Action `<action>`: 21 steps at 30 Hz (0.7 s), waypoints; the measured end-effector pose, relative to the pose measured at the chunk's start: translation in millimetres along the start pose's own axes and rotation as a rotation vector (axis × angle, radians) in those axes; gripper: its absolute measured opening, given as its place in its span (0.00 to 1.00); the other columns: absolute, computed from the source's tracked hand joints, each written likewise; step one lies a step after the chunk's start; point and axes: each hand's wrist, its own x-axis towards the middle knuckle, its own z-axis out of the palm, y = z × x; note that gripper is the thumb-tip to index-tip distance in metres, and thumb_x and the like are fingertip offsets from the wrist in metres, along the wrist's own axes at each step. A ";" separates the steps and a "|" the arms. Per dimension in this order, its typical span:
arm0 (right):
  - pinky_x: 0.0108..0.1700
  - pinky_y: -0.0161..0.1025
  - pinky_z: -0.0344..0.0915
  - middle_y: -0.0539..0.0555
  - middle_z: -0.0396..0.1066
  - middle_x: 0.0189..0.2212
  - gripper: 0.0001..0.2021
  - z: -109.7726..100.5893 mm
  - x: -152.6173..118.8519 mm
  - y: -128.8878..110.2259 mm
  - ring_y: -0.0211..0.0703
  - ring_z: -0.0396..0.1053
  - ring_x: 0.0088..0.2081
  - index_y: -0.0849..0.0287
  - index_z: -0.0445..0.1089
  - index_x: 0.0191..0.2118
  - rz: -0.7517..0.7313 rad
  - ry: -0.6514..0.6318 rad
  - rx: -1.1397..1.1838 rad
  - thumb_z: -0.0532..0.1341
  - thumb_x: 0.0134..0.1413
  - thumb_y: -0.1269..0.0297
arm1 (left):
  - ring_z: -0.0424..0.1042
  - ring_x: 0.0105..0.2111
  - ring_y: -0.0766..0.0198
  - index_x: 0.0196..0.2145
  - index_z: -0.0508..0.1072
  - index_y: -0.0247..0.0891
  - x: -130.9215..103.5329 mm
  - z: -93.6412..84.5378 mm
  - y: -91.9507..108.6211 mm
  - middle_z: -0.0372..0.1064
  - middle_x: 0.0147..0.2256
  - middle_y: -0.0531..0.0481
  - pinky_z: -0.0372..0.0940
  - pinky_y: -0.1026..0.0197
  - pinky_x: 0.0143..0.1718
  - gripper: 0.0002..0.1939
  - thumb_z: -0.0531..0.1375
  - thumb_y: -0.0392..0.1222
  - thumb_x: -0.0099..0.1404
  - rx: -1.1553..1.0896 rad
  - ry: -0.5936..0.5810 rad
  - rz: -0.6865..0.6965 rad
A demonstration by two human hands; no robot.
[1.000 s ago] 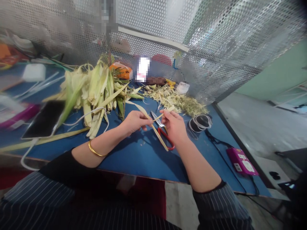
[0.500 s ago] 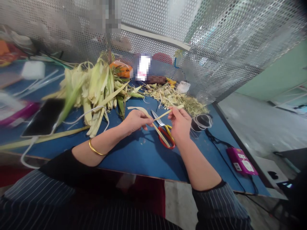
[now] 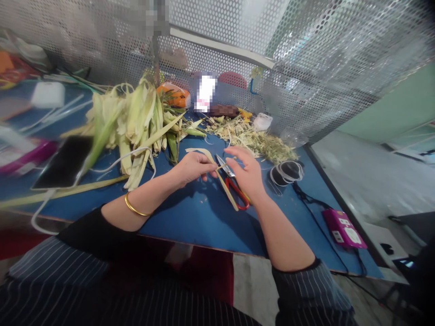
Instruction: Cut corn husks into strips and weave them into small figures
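In the middle of the view, my left hand [image 3: 196, 169] pinches a pale corn husk strip [image 3: 227, 190] between thumb and fingers. One part of the strip arches behind the hand, another hangs down to the right, and a short end points toward my right hand [image 3: 247, 172]. The fingers of my right hand are apart, close to that short end, and nothing is seen gripped in them. Scissors with red and yellow handles [image 3: 242, 194] lie on the blue table [image 3: 200, 226] beneath the strip and partly behind my right hand.
A heap of corn husks [image 3: 139, 113] lies left of centre, beside a phone [image 3: 64, 162] with a white cable. Husk scraps [image 3: 248, 138] spread behind my hands. To the right are a cord-wrapped black spool [image 3: 287, 173] and a purple box [image 3: 345, 228]. Perforated mesh stands behind.
My right hand has opened and let go of the strip's end, its fingers now spread. My left hand keeps its pinch. The view has shifted slightly.
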 end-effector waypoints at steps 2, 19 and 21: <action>0.58 0.49 0.56 0.51 0.77 0.39 0.08 -0.2 -0.7 -3.5 0.45 0.72 0.45 0.51 0.76 0.38 -0.026 -0.175 -0.066 0.60 0.57 0.60 | 0.63 0.17 0.73 0.25 0.77 0.33 1.2 -2.5 -0.6 0.76 0.27 0.46 0.56 0.68 0.19 0.10 0.62 0.42 0.58 0.024 -0.018 0.034; 0.34 0.35 0.61 0.48 0.71 0.22 0.11 9.8 -9.8 -18.6 0.37 0.66 0.26 0.58 0.72 0.28 0.160 -0.071 0.025 0.58 0.57 0.60 | 0.67 0.22 0.68 0.40 0.75 0.35 5.5 14.6 -18.4 0.71 0.25 0.51 0.60 0.64 0.26 0.17 0.63 0.50 0.59 -0.130 0.190 0.116; 0.33 0.35 0.60 0.48 0.70 0.21 0.13 11.3 -11.9 -18.9 0.37 0.65 0.25 0.57 0.71 0.26 0.143 -0.115 0.010 0.57 0.58 0.60 | 0.65 0.22 0.71 0.48 0.72 0.35 6.9 16.5 -19.8 0.71 0.25 0.52 0.60 0.66 0.25 0.20 0.64 0.45 0.58 -0.261 0.165 0.105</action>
